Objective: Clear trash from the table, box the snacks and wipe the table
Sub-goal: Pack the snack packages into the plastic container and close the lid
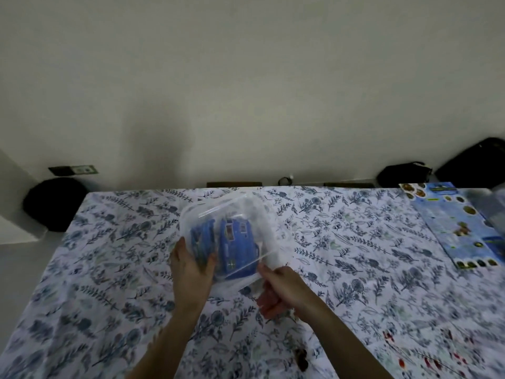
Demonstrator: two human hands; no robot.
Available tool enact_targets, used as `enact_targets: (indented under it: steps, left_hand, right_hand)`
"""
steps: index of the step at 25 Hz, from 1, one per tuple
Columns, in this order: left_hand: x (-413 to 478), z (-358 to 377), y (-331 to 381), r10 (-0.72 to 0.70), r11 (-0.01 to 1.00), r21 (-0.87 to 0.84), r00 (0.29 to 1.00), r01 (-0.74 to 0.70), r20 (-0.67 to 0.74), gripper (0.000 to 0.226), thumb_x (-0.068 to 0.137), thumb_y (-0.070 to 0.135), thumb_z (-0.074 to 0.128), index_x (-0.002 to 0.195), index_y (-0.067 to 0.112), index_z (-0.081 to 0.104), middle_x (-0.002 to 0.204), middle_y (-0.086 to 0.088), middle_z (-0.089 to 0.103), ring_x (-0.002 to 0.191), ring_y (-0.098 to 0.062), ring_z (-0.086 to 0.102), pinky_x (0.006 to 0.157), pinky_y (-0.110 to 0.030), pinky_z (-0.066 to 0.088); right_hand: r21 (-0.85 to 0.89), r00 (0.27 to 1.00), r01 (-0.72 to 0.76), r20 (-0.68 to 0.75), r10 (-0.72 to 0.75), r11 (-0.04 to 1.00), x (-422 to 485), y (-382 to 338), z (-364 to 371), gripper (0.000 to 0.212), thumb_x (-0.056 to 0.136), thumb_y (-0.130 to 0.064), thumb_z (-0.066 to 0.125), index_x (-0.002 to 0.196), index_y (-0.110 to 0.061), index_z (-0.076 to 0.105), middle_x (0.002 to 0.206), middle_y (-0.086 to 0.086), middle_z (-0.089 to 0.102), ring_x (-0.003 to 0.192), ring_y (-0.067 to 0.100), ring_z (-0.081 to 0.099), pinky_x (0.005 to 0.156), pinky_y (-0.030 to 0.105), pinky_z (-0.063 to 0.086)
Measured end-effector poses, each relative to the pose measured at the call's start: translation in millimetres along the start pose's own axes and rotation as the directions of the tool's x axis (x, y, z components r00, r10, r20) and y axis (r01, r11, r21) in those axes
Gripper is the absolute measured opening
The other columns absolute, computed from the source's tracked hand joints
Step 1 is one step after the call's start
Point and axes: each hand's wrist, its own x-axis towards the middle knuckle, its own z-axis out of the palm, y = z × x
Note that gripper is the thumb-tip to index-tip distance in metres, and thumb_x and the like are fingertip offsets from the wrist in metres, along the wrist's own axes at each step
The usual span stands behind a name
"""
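A clear plastic box point(246, 212) sits tilted in the middle of the table point(109, 269), which is covered by a blue floral cloth. Blue snack packets point(236, 242) show through its wall. My left hand point(191, 266) grips the box's near left side. My right hand point(276, 288) holds the near right corner, where the clear lid edge runs; its fingers are curled under the rim. Dark crumbs point(300, 359) lie on the cloth near the front edge, between my forearms.
A blue printed sheet with food pictures point(453, 225) lies at the far right of the table. Black bags point(404, 175) stand beyond the far right edge, and a dark round object point(52, 203) sits past the left corner. A wall rises behind the table.
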Motion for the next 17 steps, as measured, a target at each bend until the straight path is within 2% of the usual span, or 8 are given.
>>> enact_targets:
  steps: [1, 3, 5, 7, 8, 11, 14, 17]
  left_hand:
    - [2, 0, -3, -0.001, 1.0, 0.012, 1.0, 0.001, -0.006, 0.085, 0.079, 0.05, 0.062, 0.143, 0.004, 0.03, 0.142, -0.022, 0.038, 0.13, -0.039, 0.038, 0.102, -0.048, 0.04]
    - [5, -2, -10, -0.013, 1.0, 0.01, 1.0, 0.013, -0.003, 0.072, 0.087, 0.033, 0.062, 0.144, 0.005, 0.028, 0.146, -0.018, 0.035, 0.134, -0.035, 0.036, 0.107, -0.045, 0.037]
    - [10, -7, -14, -0.013, 1.0, 0.001, 1.0, 0.013, -0.005, 0.065, 0.093, 0.031, 0.053, 0.146, 0.006, 0.027, 0.15, -0.016, 0.033, 0.137, -0.032, 0.034, 0.111, -0.042, 0.033]
    - [17, -9, -18, -0.007, 1.0, 0.012, 1.0, 0.007, -0.013, 0.06, 0.096, 0.029, 0.046, 0.147, 0.005, 0.024, 0.152, -0.015, 0.031, 0.14, -0.031, 0.032, 0.115, -0.04, 0.028]
    - [20, -8, -18, -0.01, 1.0, 0.026, 1.0, 0.01, -0.006, 0.06, 0.097, 0.028, 0.044, 0.148, 0.006, 0.021, 0.153, -0.015, 0.029, 0.141, -0.03, 0.03, 0.115, -0.039, 0.026]
    - [23, -5, -16, -0.002, 0.997, 0.078, 0.998, -0.004, 0.066, 0.061, 0.1, 0.031, 0.035, 0.151, 0.012, 0.009, 0.158, -0.013, 0.018, 0.145, -0.03, 0.021, 0.116, -0.041, 0.023]
    - [37, -5, -20, 0.123, 0.956, 0.257, 0.989, -0.141, 0.088, 0.064, 0.1, 0.035, 0.031, 0.152, 0.017, -0.002, 0.161, -0.009, -0.001, 0.148, -0.029, 0.007, 0.118, -0.044, 0.015]
    - [68, -4, -23, 0.208, 0.88, 0.404, 0.967, -0.25, 0.145, 0.068, 0.098, 0.042, 0.029, 0.152, 0.015, -0.003, 0.161, -0.008, -0.008, 0.149, -0.026, -0.001, 0.121, -0.047, 0.013]
  right_hand:
    - [-0.17, 0.998, 0.018, -0.053, -0.027, 0.985, 5, 7, 1, 0.059, 0.089, -0.057, 0.05, 0.09, 0.0, 0.062, 0.071, 0.017, 0.072, 0.056, 0.028, 0.069, 0.055, 0.036, 0.059]
    - [-0.451, 0.949, 0.106, -0.221, -0.226, 0.886, 12, 22, -1, 0.052, 0.087, -0.061, 0.048, 0.078, -0.011, 0.06, 0.062, 0.005, 0.068, 0.056, 0.022, 0.068, 0.057, 0.031, 0.056]
    - [-0.558, 0.777, 0.2, -0.41, -0.477, 0.805, 15, 28, -11, 0.034, 0.091, -0.048, 0.051, 0.08, -0.016, 0.053, 0.064, -0.004, 0.06, 0.061, 0.022, 0.064, 0.051, 0.023, 0.045]
    - [-0.598, 0.602, 0.311, -0.478, -0.64, 0.739, 22, 24, -21, 0.022, 0.093, -0.036, 0.053, 0.098, -0.015, 0.053, 0.089, 0.001, 0.059, 0.083, 0.023, 0.061, 0.063, 0.027, 0.047]
    - [-0.602, 0.611, 0.348, -0.436, -0.661, 0.719, 31, 19, -21, 0.029, 0.093, -0.034, 0.054, 0.112, -0.012, 0.052, 0.106, 0.005, 0.056, 0.097, 0.023, 0.057, 0.075, 0.032, 0.049]
    - [-0.637, 0.78, 0.349, -0.208, -0.59, 0.687, 53, 3, -5, 0.061, 0.094, -0.038, 0.05, 0.142, -0.005, 0.03, 0.142, 0.014, 0.038, 0.127, 0.026, 0.043, 0.102, 0.038, 0.043]
    - [-0.784, 0.776, 0.283, -0.151, -0.612, 0.552, 73, -10, 5, 0.077, 0.094, -0.05, 0.039, 0.151, -0.011, 0.005, 0.16, 0.009, 0.003, 0.146, 0.026, 0.014, 0.116, 0.042, 0.019]
    - [-0.873, 0.744, 0.281, -0.064, -0.665, 0.398, 88, -21, 11, 0.08, 0.095, -0.056, 0.03, 0.15, -0.014, -0.01, 0.159, 0.005, -0.016, 0.147, 0.023, -0.007, 0.12, 0.043, 0.005]
